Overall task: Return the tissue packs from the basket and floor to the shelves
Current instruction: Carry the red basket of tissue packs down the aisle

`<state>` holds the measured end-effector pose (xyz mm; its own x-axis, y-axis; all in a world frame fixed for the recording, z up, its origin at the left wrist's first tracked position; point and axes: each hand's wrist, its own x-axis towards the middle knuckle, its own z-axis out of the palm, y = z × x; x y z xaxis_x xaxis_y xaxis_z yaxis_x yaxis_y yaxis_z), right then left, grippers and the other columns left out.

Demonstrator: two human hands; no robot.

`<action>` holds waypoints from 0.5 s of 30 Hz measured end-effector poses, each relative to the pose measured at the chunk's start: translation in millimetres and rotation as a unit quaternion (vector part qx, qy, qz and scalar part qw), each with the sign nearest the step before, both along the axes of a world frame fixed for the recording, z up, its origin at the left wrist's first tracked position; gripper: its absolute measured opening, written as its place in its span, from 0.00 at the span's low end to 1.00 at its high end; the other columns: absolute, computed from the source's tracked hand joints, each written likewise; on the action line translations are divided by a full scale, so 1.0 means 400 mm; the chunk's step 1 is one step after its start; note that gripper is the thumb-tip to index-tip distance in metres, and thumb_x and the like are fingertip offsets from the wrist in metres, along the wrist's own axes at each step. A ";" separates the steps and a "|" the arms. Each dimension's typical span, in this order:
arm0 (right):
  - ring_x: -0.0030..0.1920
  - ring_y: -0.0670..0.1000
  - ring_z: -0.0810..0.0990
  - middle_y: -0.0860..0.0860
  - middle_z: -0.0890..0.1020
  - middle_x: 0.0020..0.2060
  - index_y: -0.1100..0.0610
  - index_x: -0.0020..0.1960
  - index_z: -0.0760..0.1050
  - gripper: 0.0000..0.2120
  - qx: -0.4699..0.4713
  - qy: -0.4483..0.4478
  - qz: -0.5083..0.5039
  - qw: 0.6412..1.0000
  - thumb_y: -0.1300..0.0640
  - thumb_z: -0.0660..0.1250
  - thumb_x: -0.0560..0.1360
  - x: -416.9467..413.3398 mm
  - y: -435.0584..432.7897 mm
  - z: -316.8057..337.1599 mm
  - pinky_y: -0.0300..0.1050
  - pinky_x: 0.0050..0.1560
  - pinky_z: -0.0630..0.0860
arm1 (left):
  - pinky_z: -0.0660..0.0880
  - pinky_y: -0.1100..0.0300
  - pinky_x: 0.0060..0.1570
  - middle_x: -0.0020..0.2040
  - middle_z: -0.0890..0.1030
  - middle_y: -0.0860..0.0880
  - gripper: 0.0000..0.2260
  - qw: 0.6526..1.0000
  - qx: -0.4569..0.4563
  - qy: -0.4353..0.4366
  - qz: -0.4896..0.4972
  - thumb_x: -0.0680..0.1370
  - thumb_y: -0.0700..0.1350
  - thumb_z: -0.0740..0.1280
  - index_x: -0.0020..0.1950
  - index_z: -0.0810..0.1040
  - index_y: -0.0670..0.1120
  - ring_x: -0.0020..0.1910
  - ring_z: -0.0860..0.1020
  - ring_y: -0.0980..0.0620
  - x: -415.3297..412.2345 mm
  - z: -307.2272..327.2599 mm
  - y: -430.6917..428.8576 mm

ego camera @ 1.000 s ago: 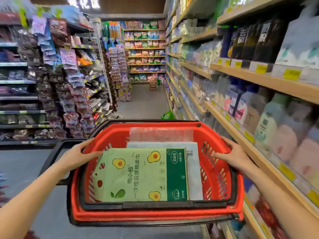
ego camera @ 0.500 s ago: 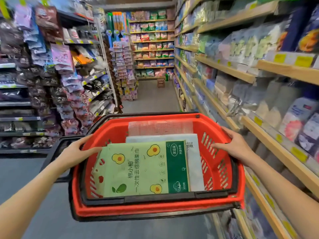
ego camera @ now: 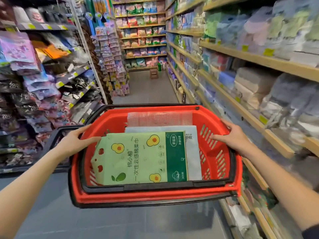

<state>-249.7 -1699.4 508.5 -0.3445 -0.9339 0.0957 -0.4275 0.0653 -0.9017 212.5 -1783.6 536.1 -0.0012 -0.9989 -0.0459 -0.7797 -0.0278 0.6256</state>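
Note:
I hold a red basket (ego camera: 224,190) with black handles in front of me, above the aisle floor. My left hand (ego camera: 76,141) grips its left rim and my right hand (ego camera: 233,138) grips its right rim. Inside, on top, lies a green tissue pack (ego camera: 138,158) with avocado pictures. Under it, to the right, a white pack (ego camera: 194,152) shows partly. A pinkish dotted pack (ego camera: 159,118) lies at the far end of the basket. Wooden shelves (ego camera: 245,107) full of tissue packs run along my right.
Racks of hanging packets (ego camera: 34,80) line the left of the narrow aisle. Grey floor (ego camera: 148,88) runs ahead to a small wooden stool (ego camera: 154,73) and a stocked end shelf (ego camera: 143,40).
The view has moved forward down the aisle with the basket, and the right-hand shelves have slid past. Both hands keep the same hold on the rims.

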 end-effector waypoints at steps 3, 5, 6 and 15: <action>0.53 0.47 0.70 0.53 0.74 0.56 0.63 0.68 0.65 0.34 0.002 0.003 0.000 1.000 0.67 0.74 0.65 -0.006 -0.173 -0.023 0.26 0.45 0.64 | 0.69 0.53 0.60 0.69 0.71 0.49 0.39 1.000 0.013 -0.004 -0.006 0.63 0.66 0.71 0.71 0.63 0.59 0.59 0.73 0.48 0.001 -0.021 -0.184; 0.53 0.47 0.72 0.50 0.74 0.57 0.61 0.68 0.66 0.35 0.015 -0.006 0.005 1.000 0.66 0.75 0.64 -0.011 -0.282 -0.035 0.31 0.50 0.67 | 0.70 0.50 0.62 0.70 0.69 0.49 0.44 1.000 0.025 -0.008 0.001 0.56 0.72 0.70 0.70 0.63 0.62 0.62 0.73 0.46 0.007 -0.035 -0.292; 0.53 0.48 0.74 0.52 0.76 0.59 0.60 0.68 0.66 0.37 0.019 -0.007 0.010 1.000 0.65 0.76 0.63 -0.013 -0.342 -0.039 0.36 0.55 0.69 | 0.70 0.50 0.61 0.69 0.70 0.49 0.45 1.000 0.031 -0.001 0.007 0.56 0.72 0.70 0.70 0.63 0.63 0.61 0.74 0.46 0.006 -0.041 -0.344; 0.45 0.44 0.75 0.49 0.76 0.51 0.56 0.70 0.64 0.38 0.037 0.022 -0.015 0.999 0.62 0.76 0.64 0.022 -0.790 -0.066 0.25 0.41 0.69 | 0.75 0.51 0.56 0.61 0.77 0.50 0.42 0.999 0.045 -0.001 -0.024 0.59 0.71 0.70 0.71 0.63 0.62 0.54 0.78 0.49 0.036 -0.081 -0.859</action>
<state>-240.9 -2015.3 481.9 -0.3691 -0.9285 0.0417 -0.4627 0.1447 -0.8746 227.0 -2127.2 503.6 -0.0487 -0.9897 -0.1347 -0.7830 -0.0459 0.6203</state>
